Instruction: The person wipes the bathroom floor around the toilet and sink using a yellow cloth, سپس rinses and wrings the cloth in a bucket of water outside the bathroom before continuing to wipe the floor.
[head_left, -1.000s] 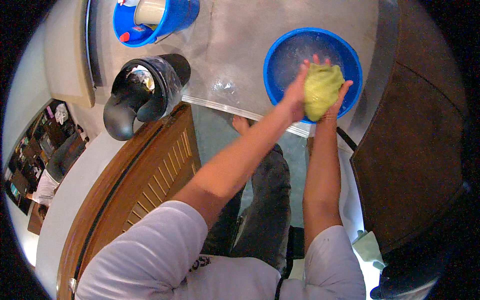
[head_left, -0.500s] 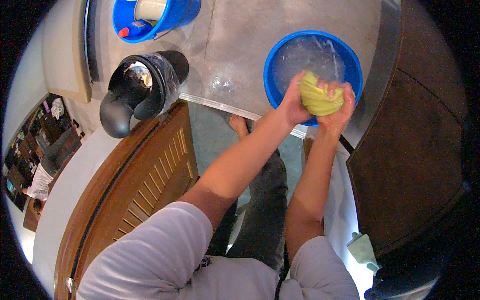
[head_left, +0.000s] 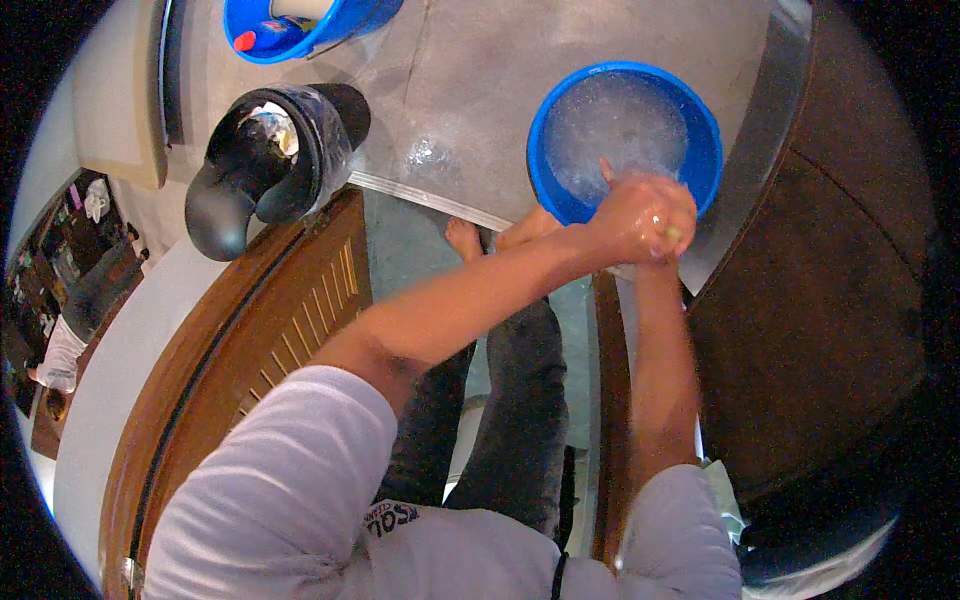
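Both fists are pressed together over the near rim of a round blue bucket (head_left: pixel 537 160) of cloudy, frothy water. My left hand (head_left: pixel 628 212) is wrapped around a bunched yellow cloth (head_left: pixel 672 232), one finger sticking out over the water. My right hand (head_left: pixel 660 248) is closed on the same cloth from the near side, largely covered by the left. Only a small bit of the cloth shows between the wet fingers.
A black bin (head_left: pixel 315 130) with a swing lid and crumpled waste stands left. Behind it, another blue bucket (head_left: pixel 345 32) holds a red-capped blue bottle (head_left: pixel 275 38). A wooden louvred door (head_left: pixel 290 330) stands left, a dark brown panel (head_left: pixel 800 330) right. My bare feet are by the threshold.
My hands have closed tightly around the cloth and twisted, the left coming over the right, so the cloth is nearly hidden. They have moved slightly nearer to me, and the water looks frothier.
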